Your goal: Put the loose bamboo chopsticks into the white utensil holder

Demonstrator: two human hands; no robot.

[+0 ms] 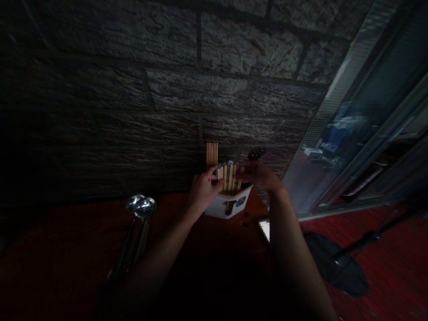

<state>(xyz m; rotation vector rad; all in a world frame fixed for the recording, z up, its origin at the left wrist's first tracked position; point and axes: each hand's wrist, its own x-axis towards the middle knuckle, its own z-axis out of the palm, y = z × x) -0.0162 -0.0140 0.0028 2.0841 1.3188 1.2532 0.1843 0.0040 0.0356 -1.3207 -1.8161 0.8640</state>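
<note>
A white holder (219,209) with a cut-out in its front stands on the table against the brick wall. Several wooden chopsticks (230,180) stand upright in it. My left hand (203,189) grips these chopsticks from the left, thumb toward the front. From the right, my right hand (262,176) closes on the same bunch, its fingertips partly hidden in the dark. Behind my left hand, another group of chopsticks (211,154) rises higher. A dark slotted spoon head (257,153) shows just behind my right hand.
Metal ladles (145,207) lie on the reddish table (83,223) to the left. A phone with a lit screen (265,229) lies beside my right forearm. At the right are a glass door (334,133) and a stand with a round black base (337,263) on the red floor.
</note>
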